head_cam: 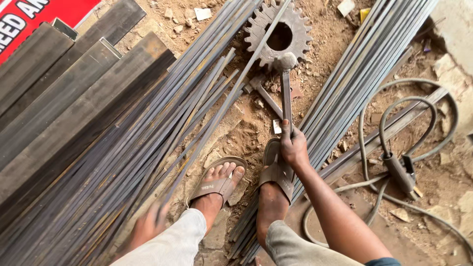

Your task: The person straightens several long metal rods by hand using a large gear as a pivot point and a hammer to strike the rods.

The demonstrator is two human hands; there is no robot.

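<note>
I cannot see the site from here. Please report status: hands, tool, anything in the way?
Right hand gripping hammer handle, head raised over gear wheel. Left hand blurred, on one long steel rod. Rod bundles and welding cable crowd both feet.

A red sign (34,17) with bold white lettering lies at the top left corner of the dirt floor (246,123), cut off by the frame edge, its lower side tucked behind flat steel bars (74,83). No packages or screens are visible.
</note>
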